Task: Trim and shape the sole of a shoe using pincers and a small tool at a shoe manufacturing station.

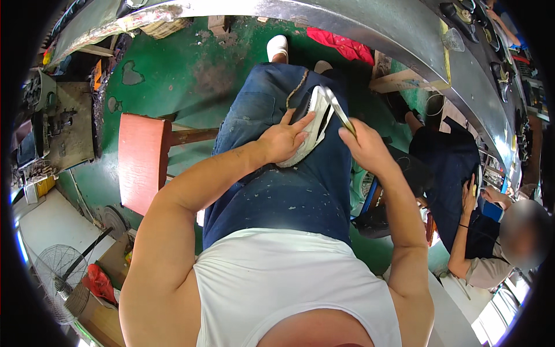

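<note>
A pale, whitish shoe (300,151) lies lengthwise on my lap, over dark blue, spotted cloth (277,196). Along its right side runs a dark opening. My left hand (285,139) presses on the shoe's left side, fingers partly spread, holding it against my thigh. Closed round the lower end of a slim, shiny metal hand tool is my right hand (365,146). The tool (337,108) slants up and left, its tip near the shoe's far end; its exact kind is unclear. A brown cord (297,89) runs over my leg towards my left hand.
A metal-edged workbench (370,23) curves across the far side, with dark shoes (461,22) on its right part. To my left stands a reddish stool (141,162). A fan (60,277) is at lower left. Another person (483,254) works close on my right.
</note>
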{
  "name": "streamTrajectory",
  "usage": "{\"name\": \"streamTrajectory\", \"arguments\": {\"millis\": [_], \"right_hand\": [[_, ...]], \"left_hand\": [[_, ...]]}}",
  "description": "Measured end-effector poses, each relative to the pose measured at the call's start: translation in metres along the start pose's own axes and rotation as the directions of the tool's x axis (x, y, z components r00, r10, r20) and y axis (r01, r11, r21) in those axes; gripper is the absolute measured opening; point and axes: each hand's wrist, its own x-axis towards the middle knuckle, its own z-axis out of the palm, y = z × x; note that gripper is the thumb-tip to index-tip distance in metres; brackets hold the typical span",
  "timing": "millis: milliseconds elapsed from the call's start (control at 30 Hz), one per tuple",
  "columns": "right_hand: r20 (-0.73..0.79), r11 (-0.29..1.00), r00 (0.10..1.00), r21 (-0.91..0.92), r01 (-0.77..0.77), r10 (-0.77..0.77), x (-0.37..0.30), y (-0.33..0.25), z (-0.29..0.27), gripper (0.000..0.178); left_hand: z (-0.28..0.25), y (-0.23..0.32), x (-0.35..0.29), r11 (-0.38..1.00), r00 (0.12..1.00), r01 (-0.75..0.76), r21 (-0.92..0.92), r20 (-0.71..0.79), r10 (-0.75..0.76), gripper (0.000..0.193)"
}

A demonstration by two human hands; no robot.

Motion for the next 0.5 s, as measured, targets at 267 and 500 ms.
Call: {"name": "streamTrajectory", "arguments": {"millis": [267, 500], "right_hand": [[0.077, 0.997, 0.997, -0.071, -0.008, 0.013, 0.001, 0.017, 0.010, 0.038], [-0.147, 0.823, 0.978, 0.566, -0.040, 0.149, -0.050, 0.054, 0.053, 0.031]], "left_hand": [[0.009, 0.003, -0.039, 0.972, 0.989, 0.143, -0.185, 0.001, -0.146, 0.087], [-0.068, 0.027, -0.043, 0.995, 0.994, -0.031, 0.090, -0.098, 0.040, 0.089]]}}
